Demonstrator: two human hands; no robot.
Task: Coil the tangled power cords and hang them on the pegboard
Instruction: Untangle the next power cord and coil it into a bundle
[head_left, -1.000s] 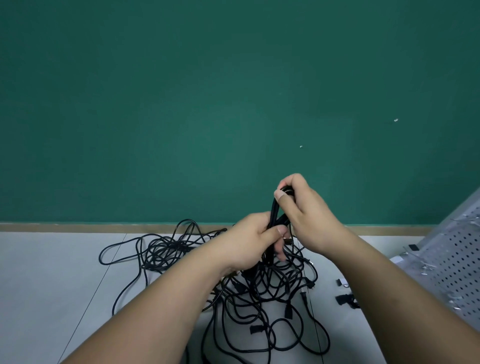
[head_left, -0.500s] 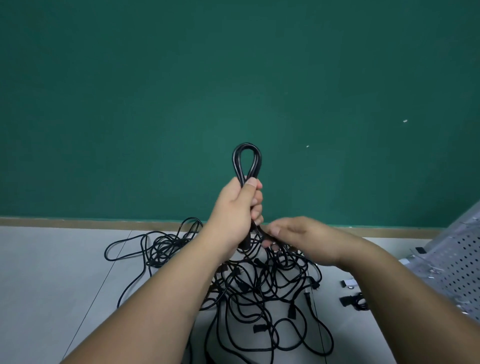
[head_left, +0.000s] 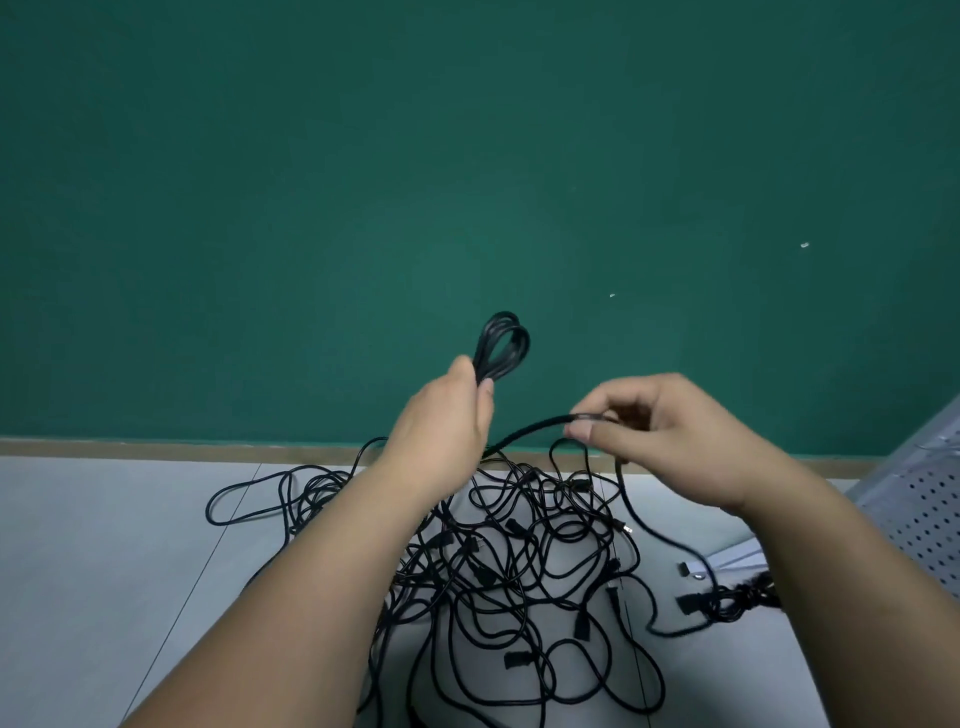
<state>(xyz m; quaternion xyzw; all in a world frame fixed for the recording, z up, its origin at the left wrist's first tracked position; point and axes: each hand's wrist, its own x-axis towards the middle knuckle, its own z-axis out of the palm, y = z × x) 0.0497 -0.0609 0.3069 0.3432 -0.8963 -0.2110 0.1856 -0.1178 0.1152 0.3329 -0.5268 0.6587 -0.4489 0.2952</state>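
A heap of tangled black power cords (head_left: 524, 561) lies on the pale floor in front of me. My left hand (head_left: 447, 421) grips a small coil of black cord (head_left: 504, 345) whose loops stick up above the fist. From that fist a length of the same cord (head_left: 530, 428) runs right to my right hand (head_left: 670, 431), which pinches it between thumb and fingers. The cord then drops from the right hand down to the floor at the right. The grey pegboard (head_left: 930, 499) leans at the right edge, partly out of view.
A green wall (head_left: 467, 182) with a tan skirting strip stands close behind the heap. A bundled black cord (head_left: 727, 600) and a small white and black part (head_left: 693, 569) lie on the floor near the pegboard's foot.
My right hand has moved right and up, drawing a length of cord out from the left fist. The coil in my left hand has dropped a little and tilted right.
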